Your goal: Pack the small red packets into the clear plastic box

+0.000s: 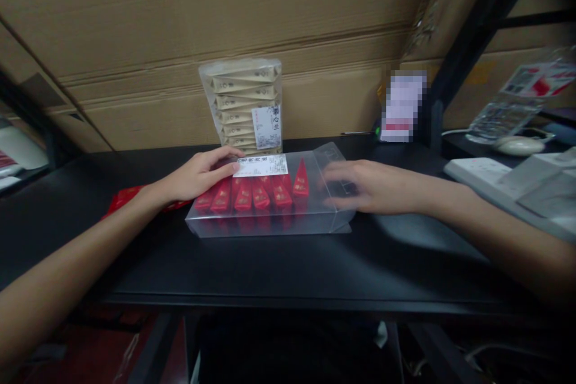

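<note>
On the dark surface [279, 270], a clear box [265, 227] of red packets [281, 195] lies near the middle.
The left hand [200, 173] grasps the box's left part, thumb on its label [266, 165]; the right hand [371, 186] is blurred at the right end, so whether its grip pinches anything I cannot tell. Steady left pressure and light right fingers should spare the plastic. Behind stand beige packets [245, 91], then cardboard [324, 6].
</note>
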